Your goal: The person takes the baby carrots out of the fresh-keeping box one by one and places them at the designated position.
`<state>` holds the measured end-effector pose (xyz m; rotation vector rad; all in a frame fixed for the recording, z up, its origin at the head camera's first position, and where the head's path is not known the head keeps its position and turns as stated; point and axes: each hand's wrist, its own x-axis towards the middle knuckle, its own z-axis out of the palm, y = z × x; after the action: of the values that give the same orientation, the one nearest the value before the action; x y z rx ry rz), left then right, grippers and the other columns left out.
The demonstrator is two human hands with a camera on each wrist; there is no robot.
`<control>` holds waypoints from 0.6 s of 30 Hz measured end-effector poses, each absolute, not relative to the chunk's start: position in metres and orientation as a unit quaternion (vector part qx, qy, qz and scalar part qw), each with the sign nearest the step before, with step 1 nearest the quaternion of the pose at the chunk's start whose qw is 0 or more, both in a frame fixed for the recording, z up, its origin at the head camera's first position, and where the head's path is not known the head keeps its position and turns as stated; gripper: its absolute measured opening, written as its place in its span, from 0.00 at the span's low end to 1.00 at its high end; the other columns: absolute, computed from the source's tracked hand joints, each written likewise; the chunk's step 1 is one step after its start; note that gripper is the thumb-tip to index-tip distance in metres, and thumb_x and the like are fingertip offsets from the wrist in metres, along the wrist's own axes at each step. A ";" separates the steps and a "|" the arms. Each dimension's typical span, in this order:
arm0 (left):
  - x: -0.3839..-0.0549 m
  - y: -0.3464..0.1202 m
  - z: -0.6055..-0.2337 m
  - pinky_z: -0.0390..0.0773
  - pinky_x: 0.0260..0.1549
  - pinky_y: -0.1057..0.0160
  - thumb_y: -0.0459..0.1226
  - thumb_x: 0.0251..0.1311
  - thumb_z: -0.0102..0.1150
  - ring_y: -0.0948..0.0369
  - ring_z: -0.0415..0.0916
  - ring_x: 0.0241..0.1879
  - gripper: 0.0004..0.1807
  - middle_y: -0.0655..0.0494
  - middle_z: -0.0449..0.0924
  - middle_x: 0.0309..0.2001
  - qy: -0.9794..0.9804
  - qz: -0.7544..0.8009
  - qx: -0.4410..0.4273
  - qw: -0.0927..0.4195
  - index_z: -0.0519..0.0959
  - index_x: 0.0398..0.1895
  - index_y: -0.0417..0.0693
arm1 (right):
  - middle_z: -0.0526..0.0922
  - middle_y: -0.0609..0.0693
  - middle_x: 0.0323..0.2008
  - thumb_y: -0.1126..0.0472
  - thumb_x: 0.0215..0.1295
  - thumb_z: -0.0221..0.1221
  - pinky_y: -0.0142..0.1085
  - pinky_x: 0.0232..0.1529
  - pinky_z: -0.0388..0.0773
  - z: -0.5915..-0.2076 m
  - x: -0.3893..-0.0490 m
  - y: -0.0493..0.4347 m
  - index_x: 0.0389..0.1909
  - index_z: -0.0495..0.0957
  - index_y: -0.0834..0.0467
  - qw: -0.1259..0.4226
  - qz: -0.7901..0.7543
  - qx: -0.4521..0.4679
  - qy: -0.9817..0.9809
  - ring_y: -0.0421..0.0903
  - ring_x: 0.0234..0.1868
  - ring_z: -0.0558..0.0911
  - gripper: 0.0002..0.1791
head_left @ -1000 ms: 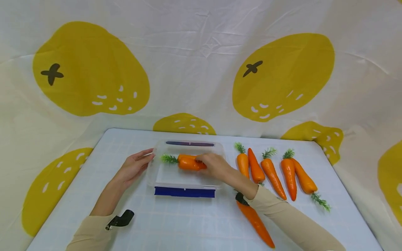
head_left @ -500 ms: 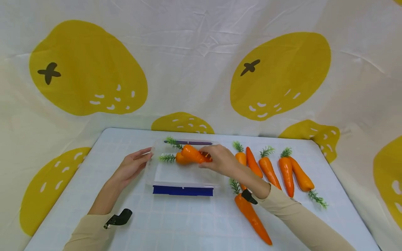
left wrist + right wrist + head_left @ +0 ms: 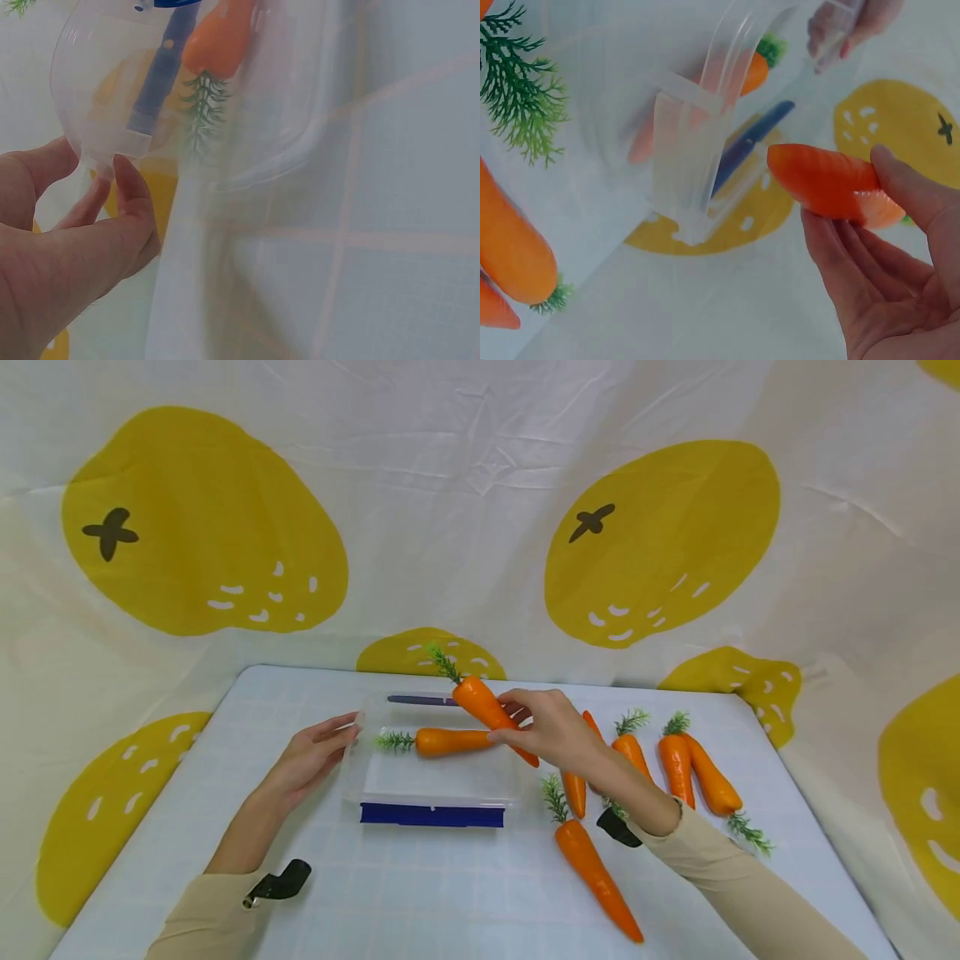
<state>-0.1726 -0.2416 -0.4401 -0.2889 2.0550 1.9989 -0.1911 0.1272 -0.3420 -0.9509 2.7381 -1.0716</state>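
Note:
A clear plastic box [image 3: 420,783] with blue side clips stands mid-table. My left hand [image 3: 311,764] holds its left edge; in the left wrist view the fingers [image 3: 133,196] sit around the rim. One carrot [image 3: 446,742] lies inside, its green leaves pointing left. Over the box's back right, my right hand [image 3: 555,727] pinches another carrot [image 3: 480,700] near its thin end. It is tilted, leafy end up and to the left. From the right wrist view, thumb and fingers grip that carrot [image 3: 825,180] from both sides.
Right of the box lie several more carrots [image 3: 677,768], partly hidden by the right forearm. One carrot [image 3: 597,878] lies nearer the front edge. A pale checked cloth covers the table [image 3: 405,893], and a white curtain [image 3: 450,527] with yellow fruit prints hangs behind it.
My right hand has lifted one carrot up off the other in the box, moving back and right and tilting its leafy end upward. My left hand has stayed at the box's edge.

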 end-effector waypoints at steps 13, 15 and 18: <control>-0.171 -0.241 -0.439 0.71 0.61 0.73 0.47 0.74 0.60 0.61 0.67 0.66 0.37 0.45 0.61 0.76 0.708 0.685 -0.110 0.134 0.61 0.79 0.44 | 0.89 0.53 0.44 0.55 0.61 0.74 0.44 0.46 0.86 -0.344 -0.178 0.168 0.56 0.83 0.63 0.000 -0.373 -0.250 0.894 0.49 0.44 0.87 0.25; -0.171 -0.241 -0.439 0.69 0.65 0.70 0.47 0.74 0.59 0.61 0.66 0.67 0.36 0.45 0.61 0.76 0.708 0.684 -0.110 0.135 0.61 0.80 0.44 | 0.89 0.53 0.45 0.55 0.61 0.74 0.44 0.46 0.86 -0.348 -0.175 0.175 0.57 0.83 0.63 0.001 -0.373 -0.232 0.898 0.49 0.44 0.87 0.26; -0.171 -0.241 -0.439 0.66 0.69 0.66 0.47 0.75 0.58 0.60 0.65 0.68 0.36 0.46 0.60 0.76 0.711 0.680 -0.110 0.139 0.60 0.80 0.45 | 0.89 0.54 0.46 0.54 0.61 0.74 0.43 0.45 0.87 -0.354 -0.170 0.184 0.58 0.82 0.64 0.001 -0.373 -0.207 0.905 0.50 0.45 0.87 0.28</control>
<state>-0.1713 -0.2408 -0.4388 -0.3170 2.0559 1.9674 -0.1695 0.1839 -0.3536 -0.6508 2.8400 -1.1698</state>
